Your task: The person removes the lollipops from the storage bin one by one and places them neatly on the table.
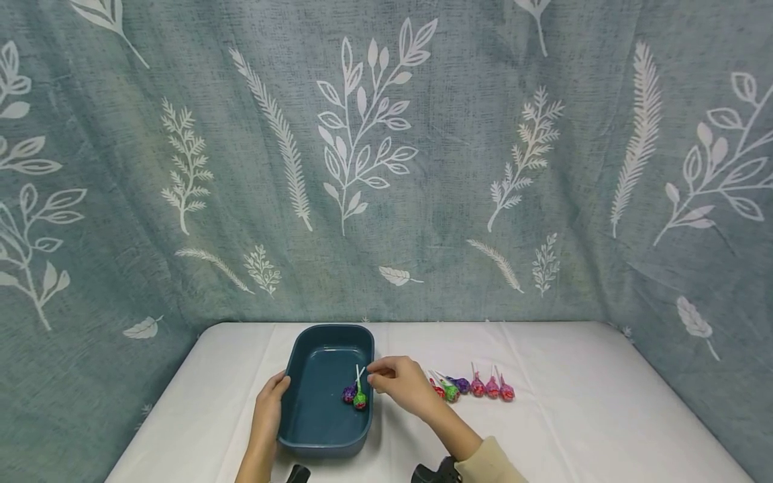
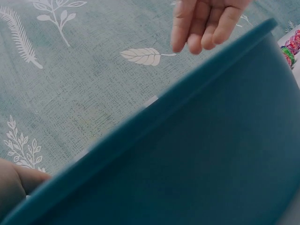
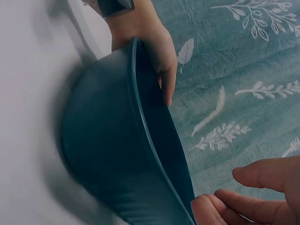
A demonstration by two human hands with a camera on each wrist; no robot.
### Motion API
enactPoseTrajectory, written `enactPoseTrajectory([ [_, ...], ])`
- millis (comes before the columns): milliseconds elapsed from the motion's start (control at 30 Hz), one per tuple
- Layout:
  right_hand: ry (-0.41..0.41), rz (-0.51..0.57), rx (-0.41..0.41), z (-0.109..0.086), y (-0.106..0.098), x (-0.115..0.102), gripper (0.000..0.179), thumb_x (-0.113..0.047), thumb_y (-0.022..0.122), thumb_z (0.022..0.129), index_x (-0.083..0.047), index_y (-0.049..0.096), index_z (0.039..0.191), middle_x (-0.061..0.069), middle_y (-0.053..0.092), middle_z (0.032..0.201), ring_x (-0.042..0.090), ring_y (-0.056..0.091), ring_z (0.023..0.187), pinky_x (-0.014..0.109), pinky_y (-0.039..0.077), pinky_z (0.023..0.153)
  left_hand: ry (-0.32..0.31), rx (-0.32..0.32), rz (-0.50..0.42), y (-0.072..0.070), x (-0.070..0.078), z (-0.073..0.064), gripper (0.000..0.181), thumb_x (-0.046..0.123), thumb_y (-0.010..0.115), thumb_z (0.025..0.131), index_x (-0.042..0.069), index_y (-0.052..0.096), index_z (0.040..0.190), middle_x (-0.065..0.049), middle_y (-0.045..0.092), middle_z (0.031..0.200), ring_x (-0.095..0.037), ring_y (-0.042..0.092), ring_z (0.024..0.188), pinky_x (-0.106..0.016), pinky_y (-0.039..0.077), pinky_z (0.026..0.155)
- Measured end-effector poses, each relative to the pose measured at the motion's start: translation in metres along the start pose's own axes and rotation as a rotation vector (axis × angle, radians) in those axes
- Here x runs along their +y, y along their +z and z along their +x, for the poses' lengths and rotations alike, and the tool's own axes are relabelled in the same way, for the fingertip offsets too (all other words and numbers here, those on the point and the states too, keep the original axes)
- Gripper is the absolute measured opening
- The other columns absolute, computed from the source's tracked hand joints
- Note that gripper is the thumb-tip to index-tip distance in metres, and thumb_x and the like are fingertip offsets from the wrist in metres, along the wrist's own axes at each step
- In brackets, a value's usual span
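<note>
A deep dark-teal rectangular bin (image 1: 320, 429) sits on the white table, with a purple lollipop (image 1: 348, 394) and a green lollipop (image 1: 360, 400) lying inside near its right wall. My left hand (image 1: 269, 404) holds the bin by its left rim. Over the right rim is my right hand (image 1: 398, 380), its fingertips close to the lollipop sticks. In the right wrist view the thumb (image 3: 262, 174) stands apart from the fingers, with nothing between them. Both lollipops in the bin are hidden from the two wrist views by its walls.
Right of the bin, a row of several lollipops lies on the white table (image 1: 580, 402): green (image 1: 451, 393), purple (image 1: 462, 385), and red and pink ones (image 1: 506, 392). My right forearm passes in front of the row's left end. A leaf-patterned curtain (image 1: 447, 201) hangs behind.
</note>
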State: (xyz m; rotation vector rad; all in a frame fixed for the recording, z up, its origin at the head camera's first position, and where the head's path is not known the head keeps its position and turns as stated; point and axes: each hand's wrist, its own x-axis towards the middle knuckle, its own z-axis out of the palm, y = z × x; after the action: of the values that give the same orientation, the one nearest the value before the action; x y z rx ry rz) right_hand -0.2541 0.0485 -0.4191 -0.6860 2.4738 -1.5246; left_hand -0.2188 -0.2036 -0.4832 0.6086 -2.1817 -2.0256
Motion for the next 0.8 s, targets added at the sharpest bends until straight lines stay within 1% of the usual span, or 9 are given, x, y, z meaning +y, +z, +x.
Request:
enactPoseTrajectory([
  [133,-0.041,-0.037,-0.02,0.003,0.008,-0.006,0.024,-0.011,0.065,0.091,0.006,0.068,0.108,0.007,0.07,0.089,0.017,0.066,0.076,0.028,0.053,0.065,0.006,0.002,-0.001,-0.001,-0.001,-0.002,0.054,0.031,0.037,0.103,-0.006,0.036,0.143,-0.03,0.029,0.148,-0.048,0.024,0.136,-0.063,0.017,0.108],
  [233,-0.064,-0.09,-0.032,0.007,0.014,-0.009,0.024,-0.012,0.066,0.09,0.005,0.069,0.106,0.006,0.068,0.088,0.015,0.063,0.076,0.027,0.053,0.064,0.004,0.002,-0.006,-0.001,-0.002,-0.004,0.054,0.031,0.038,0.103,-0.006,0.036,0.143,-0.03,0.029,0.148,-0.048,0.024,0.136,-0.063,0.016,0.108],
  [300,-0.065,-0.132,-0.05,0.01,0.018,-0.012,0.024,-0.013,0.067,0.089,0.003,0.069,0.106,0.004,0.067,0.087,0.014,0.062,0.077,0.027,0.053,0.065,0.002,0.001,-0.006,-0.002,-0.003,-0.006,0.054,0.031,0.038,0.103,-0.006,0.036,0.143,-0.03,0.029,0.148,-0.048,0.024,0.136,-0.063,0.016,0.108],
  [500,-0.049,-0.224,-0.136,0.021,0.028,-0.015,0.028,-0.013,0.069,0.088,0.006,0.068,0.108,0.005,0.065,0.086,0.013,0.059,0.076,0.026,0.051,0.065,0.018,-0.004,-0.014,-0.002,-0.003,-0.01,0.055,0.032,0.038,0.103,-0.006,0.036,0.143,-0.03,0.03,0.147,-0.048,0.025,0.135,-0.063,0.017,0.108],
  [667,-0.057,-0.293,-0.151,0.024,0.034,-0.015,0.026,-0.011,0.071,0.087,0.007,0.069,0.106,0.008,0.068,0.087,0.014,0.061,0.077,0.026,0.052,0.065,0.02,-0.008,-0.019,-0.002,-0.003,-0.013,0.055,0.031,0.038,0.103,-0.007,0.036,0.142,-0.03,0.03,0.147,-0.048,0.025,0.135,-0.062,0.017,0.108],
  [800,-0.075,-0.34,-0.152,0.026,0.039,-0.016,0.025,-0.009,0.072,0.085,0.009,0.069,0.103,0.01,0.068,0.085,0.013,0.062,0.073,0.025,0.053,0.063,0.02,0.0,-0.019,-0.003,-0.003,-0.015,0.055,0.03,0.038,0.103,-0.008,0.036,0.142,-0.03,0.031,0.147,-0.048,0.026,0.135,-0.061,0.019,0.108],
])
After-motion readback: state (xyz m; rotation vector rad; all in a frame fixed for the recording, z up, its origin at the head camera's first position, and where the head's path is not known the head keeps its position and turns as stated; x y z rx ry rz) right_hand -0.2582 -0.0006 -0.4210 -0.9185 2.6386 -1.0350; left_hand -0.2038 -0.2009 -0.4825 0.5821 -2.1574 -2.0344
